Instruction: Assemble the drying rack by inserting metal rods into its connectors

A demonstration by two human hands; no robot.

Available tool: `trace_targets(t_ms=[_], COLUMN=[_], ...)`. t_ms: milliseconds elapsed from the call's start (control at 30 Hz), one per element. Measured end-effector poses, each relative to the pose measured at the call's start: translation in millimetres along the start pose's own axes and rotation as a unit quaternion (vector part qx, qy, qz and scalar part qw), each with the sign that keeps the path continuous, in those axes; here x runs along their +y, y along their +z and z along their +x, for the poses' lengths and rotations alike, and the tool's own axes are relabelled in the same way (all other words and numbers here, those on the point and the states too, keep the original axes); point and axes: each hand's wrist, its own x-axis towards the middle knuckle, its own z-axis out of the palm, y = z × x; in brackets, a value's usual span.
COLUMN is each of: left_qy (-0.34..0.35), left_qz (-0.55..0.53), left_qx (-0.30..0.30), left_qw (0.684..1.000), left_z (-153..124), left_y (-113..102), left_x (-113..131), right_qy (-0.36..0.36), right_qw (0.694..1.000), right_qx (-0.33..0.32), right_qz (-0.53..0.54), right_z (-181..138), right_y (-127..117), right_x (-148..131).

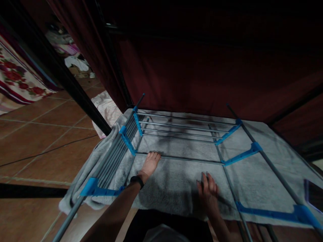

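Note:
A partly assembled rack of grey metal tubes (186,159) and blue plastic brackets (241,157) lies across a grey blanket (176,188). My left hand (150,163), with a dark band at the wrist, is closed around the front cross tube, close to the left blue bracket (128,141). My right hand (209,190) hovers over or rests on the blanket, fingers apart and holding nothing. It is left of the right-hand side tube (228,179). Several cross tubes (181,131) span the far section. More parallel tubes (113,161) lie side by side at the left.
A phone-like dark device (313,195) lies at the right edge. Dark red curtains (189,74) hang behind the blanket, beside a black post (75,97). On the tiled floor (45,144) are a cable (58,148) and a striped cloth (107,111).

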Motion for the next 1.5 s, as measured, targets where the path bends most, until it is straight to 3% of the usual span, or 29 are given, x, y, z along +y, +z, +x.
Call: trace_targets(t_ms=[67,200,300,667,867,1033,1133,1233,1333,1400,1433,1500], left_qy=[0.004,0.009,0.008,-0.024,-0.024,-0.025,-0.027,-0.013,0.019,0.053,0.05,-0.019], left_qz=[0.0,0.0,-0.002,0.002,0.009,0.021,0.022,0.009,-0.028,-0.121,-0.174,-0.226], left_qx=[0.003,0.007,0.007,-0.029,-0.054,-0.119,-0.173,-0.222,-0.254,-0.282,-0.266,-0.124], left_qw=[1.0,1.0,1.0,0.999,0.998,0.992,0.984,0.975,0.967,0.95,0.947,0.966], left_z=[0,-1,-1,-1,10,34,53,75,90,89,85,68], left_y=[0,-2,-3,-10,-33,-65,-95,-144,-220,-278,-305,-344], left_x=[0,1,1,9,23,39,44,43,27,5,-10,-42], right_qy=[-0.043,-0.198,-0.248,-0.242,-0.229,-0.224,-0.223,-0.218,-0.2,-0.187,-0.181,-0.17], right_qw=[0.999,0.979,0.968,0.965,0.969,0.972,0.973,0.975,0.978,0.98,0.98,0.98], right_qx=[-0.009,-0.043,-0.046,-0.105,-0.081,-0.047,-0.037,-0.028,-0.024,-0.035,-0.045,-0.065], right_qz=[0.01,0.023,0.0,-0.003,0.033,0.047,0.041,0.038,0.054,0.066,0.07,0.075], right_z=[-7,-22,-27,-22,-23,-27,-30,-31,-30,-28,-26,-24], right_y=[-7,-19,-23,-20,-18,-15,-13,-10,-10,-12,-14,-16], right_x=[-19,-55,-69,-67,-69,-69,-69,-69,-71,-73,-74,-75])
